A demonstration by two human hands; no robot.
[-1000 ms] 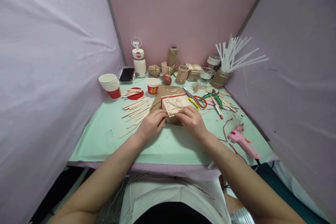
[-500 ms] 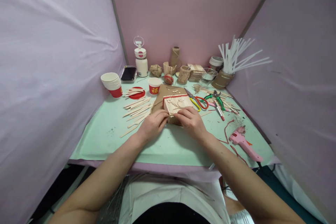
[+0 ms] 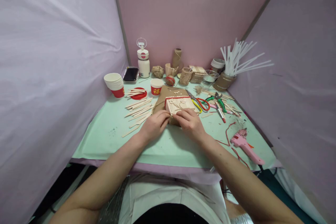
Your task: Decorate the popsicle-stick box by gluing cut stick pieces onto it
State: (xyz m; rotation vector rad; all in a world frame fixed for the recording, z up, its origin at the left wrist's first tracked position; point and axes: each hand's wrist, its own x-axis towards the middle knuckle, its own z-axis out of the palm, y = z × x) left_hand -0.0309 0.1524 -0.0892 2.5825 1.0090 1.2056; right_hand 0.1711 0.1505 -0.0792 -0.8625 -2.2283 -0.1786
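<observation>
Left hand [image 3: 154, 125], right hand [image 3: 192, 123] — closer now — touching box [image 3: 184, 103].

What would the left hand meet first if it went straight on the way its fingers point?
Most likely the near edge of the small wooden box, which the left hand seems to touch; the right hand is close by, and depth is unclear.

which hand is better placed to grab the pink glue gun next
Probably the right hand: the pink glue gun lies out on that side, while the left hand is farther away. Both are at the near edge of the wooden box, though.
</observation>
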